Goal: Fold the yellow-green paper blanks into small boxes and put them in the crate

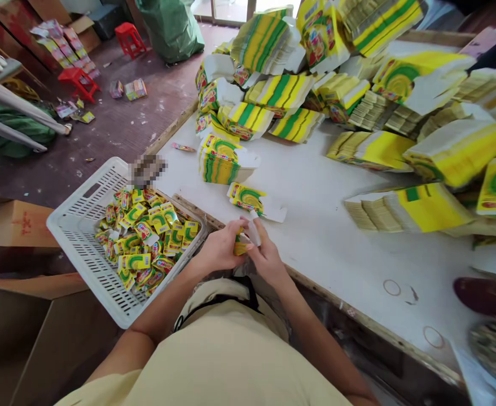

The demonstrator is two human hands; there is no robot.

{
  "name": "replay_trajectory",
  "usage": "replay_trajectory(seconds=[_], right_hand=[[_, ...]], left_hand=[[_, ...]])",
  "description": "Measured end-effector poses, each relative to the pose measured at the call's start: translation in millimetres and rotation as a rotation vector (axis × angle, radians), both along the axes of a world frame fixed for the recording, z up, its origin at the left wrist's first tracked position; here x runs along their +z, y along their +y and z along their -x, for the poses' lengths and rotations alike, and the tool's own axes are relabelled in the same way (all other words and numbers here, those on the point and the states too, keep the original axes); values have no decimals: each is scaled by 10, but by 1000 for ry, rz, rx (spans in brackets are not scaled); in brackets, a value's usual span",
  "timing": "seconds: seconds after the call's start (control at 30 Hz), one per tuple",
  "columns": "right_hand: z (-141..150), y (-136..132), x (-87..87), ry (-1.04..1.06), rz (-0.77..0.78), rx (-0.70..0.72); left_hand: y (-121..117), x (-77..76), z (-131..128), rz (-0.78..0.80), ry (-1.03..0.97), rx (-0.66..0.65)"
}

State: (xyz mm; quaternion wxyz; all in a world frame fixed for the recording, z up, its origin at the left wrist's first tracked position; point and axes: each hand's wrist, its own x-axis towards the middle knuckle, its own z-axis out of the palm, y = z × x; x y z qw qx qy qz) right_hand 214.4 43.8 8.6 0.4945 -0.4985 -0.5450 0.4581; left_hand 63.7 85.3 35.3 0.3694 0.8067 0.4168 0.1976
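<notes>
Close to my body, at the table edge, both hands hold one small yellow-and-green carton (pixel 241 243). My left hand (pixel 222 248) grips its printed body. The fingers of my right hand (pixel 265 251) pinch its white flap (pixel 254 232). Just beyond them a flat unfolded carton (pixel 248 197) lies on the white tabletop (pixel 307 220). Behind that stands a short stack of flat cartons (pixel 220 160). To the left, a white plastic basket (pixel 84 270) contains many small yellow cartons (pixel 134 261).
Bundles of flat cartons (pixel 281 93) are heaped across the table's far side. Two rubber bands, one of them a thin ring (pixel 392 287), lie at right. Open cardboard boxes (pixel 31 327) stand lower left. Red stools (pixel 130 40) and a green sack (pixel 171 28) are on the floor.
</notes>
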Motion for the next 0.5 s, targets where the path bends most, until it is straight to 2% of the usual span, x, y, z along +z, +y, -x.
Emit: replay_trajectory(seconds=[0.1,0.2,0.23,0.3,0.4,0.5], right_hand=[[7,-37,31,-235,-124,50],[-61,6,-8,-298,-198,-75],[-96,32,-30,-305,-208,-142],[-159,79,-71,-321,-213,-219],[-197,113,-90,-346,-215,-121],[-188,109,-65,-352,-210,-20]], left_hand=[[34,-74,-18,0,-65,43],[63,-130,6,-45,-148,279],[73,-144,26,-2,-176,376],[95,-162,76,182,-285,521],[116,-151,132,450,-571,598],[116,-87,125,544,-757,655]])
